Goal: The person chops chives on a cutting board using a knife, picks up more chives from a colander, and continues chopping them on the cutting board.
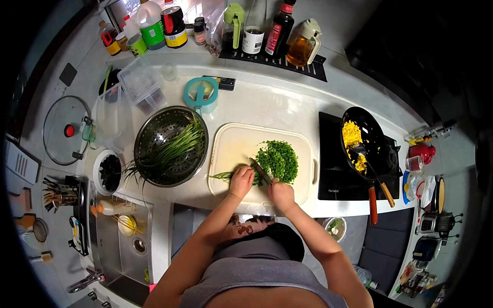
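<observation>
On a cream cutting board (pixel 231 141), my left hand (pixel 242 181) is closed on a bunch of long green stalks (pixel 222 176), whose ends stick out to its left. My right hand (pixel 281 195) is wrapped round the handle of a knife (pixel 261 171); the blade slants up and left beside my left fingertips. A heap of chopped greens (pixel 278 161) lies right of and behind the blade. Left of the board, a steel colander (pixel 149 128) holds more long green stalks (pixel 179 146), some hanging over its rim.
A black wok (pixel 377 136) with yellow scrambled pieces (pixel 352 134) sits on the dark hob (pixel 331 179) at right, handles toward the front edge. A bowl of black food (pixel 110 172), a teal-lidded container (pixel 201 95) and the sink (pixel 120 256) are at left. Bottles (pixel 280 30) line the back ledge.
</observation>
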Demonstrator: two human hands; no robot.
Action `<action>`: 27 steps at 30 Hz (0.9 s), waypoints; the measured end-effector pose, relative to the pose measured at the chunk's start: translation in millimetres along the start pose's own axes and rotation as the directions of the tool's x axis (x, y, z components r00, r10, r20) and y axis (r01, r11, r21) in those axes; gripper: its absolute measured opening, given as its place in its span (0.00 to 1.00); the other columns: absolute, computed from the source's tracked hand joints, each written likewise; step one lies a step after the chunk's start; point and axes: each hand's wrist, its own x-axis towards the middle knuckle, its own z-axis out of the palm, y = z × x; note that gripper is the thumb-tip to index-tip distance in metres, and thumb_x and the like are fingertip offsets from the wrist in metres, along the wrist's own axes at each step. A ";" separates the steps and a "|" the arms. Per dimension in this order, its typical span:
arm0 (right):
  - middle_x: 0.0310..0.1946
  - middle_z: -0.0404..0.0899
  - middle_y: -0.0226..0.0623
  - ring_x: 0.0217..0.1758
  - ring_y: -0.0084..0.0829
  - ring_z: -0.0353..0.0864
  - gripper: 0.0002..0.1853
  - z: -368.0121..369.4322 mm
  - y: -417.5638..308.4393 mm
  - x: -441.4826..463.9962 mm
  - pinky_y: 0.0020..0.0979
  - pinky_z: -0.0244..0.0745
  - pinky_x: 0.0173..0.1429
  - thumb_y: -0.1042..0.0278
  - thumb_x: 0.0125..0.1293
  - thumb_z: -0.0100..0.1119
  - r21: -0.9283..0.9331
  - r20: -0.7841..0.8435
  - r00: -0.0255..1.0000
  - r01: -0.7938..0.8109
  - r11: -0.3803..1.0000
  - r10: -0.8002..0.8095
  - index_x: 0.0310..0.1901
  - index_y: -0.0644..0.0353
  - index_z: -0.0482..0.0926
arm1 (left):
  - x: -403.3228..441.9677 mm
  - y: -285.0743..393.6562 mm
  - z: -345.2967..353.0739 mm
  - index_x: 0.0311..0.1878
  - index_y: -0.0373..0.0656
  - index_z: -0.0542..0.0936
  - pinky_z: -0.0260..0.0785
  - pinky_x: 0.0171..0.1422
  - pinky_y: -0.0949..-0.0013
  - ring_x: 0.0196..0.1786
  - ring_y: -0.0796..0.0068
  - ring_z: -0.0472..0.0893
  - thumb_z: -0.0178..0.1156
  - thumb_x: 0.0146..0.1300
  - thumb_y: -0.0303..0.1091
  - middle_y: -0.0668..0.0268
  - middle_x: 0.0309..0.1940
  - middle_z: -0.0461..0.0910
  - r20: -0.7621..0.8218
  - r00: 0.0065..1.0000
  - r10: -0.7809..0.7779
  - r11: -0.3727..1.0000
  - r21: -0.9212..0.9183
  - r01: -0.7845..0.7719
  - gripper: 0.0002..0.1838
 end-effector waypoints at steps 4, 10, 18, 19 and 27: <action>0.15 0.74 0.51 0.17 0.47 0.76 0.11 25.7 -7.3 18.8 0.43 0.72 0.23 0.64 0.59 0.52 0.059 -0.045 0.994 -0.097 0.994 0.100 0.30 0.66 0.71 | 0.4 0.1 0.4 0.33 0.38 0.78 0.70 0.45 0.64 0.39 0.61 0.76 0.60 0.51 0.24 0.61 0.35 0.75 -0.002 1.000 0.004 1.000 -0.004 -0.004 0.05; 0.16 0.74 0.55 0.21 0.53 0.76 0.13 24.5 7.4 32.4 0.46 0.72 0.27 0.64 0.59 0.53 0.259 -0.133 0.968 -0.174 0.950 0.214 0.29 0.68 0.71 | 0.2 2.4 -7.0 0.33 0.38 0.78 0.70 0.47 0.65 0.42 0.61 0.75 0.59 0.51 0.24 0.61 0.36 0.76 0.026 0.999 0.026 1.000 0.011 -0.027 0.05; 0.13 0.73 0.51 0.17 0.49 0.75 0.11 -4.5 5.8 -8.4 0.44 0.72 0.24 0.64 0.58 0.54 0.103 -0.024 0.998 -0.058 0.993 0.060 0.29 0.66 0.72 | -0.4 -0.3 -7.9 0.34 0.38 0.78 0.70 0.47 0.64 0.41 0.61 0.76 0.58 0.52 0.24 0.61 0.36 0.77 0.021 0.999 0.025 1.000 -0.004 -0.025 0.06; 0.13 0.73 0.51 0.17 0.48 0.75 0.11 -4.9 6.2 -9.8 0.44 0.72 0.23 0.64 0.57 0.54 0.089 -0.019 0.999 -0.042 0.995 0.044 0.29 0.66 0.72 | -0.3 0.0 -8.3 0.34 0.38 0.78 0.70 0.47 0.64 0.41 0.61 0.76 0.58 0.52 0.24 0.61 0.36 0.77 0.021 0.999 0.027 1.000 -0.006 -0.026 0.06; 0.14 0.74 0.50 0.17 0.47 0.76 0.11 17.3 -0.1 10.5 0.44 0.72 0.23 0.65 0.58 0.53 0.074 -0.063 0.998 -0.020 0.997 0.025 0.26 0.64 0.70 | 0.4 0.0 -7.1 0.34 0.38 0.78 0.70 0.47 0.64 0.41 0.61 0.76 0.58 0.52 0.24 0.61 0.37 0.76 0.021 0.999 0.026 1.000 0.004 -0.026 0.05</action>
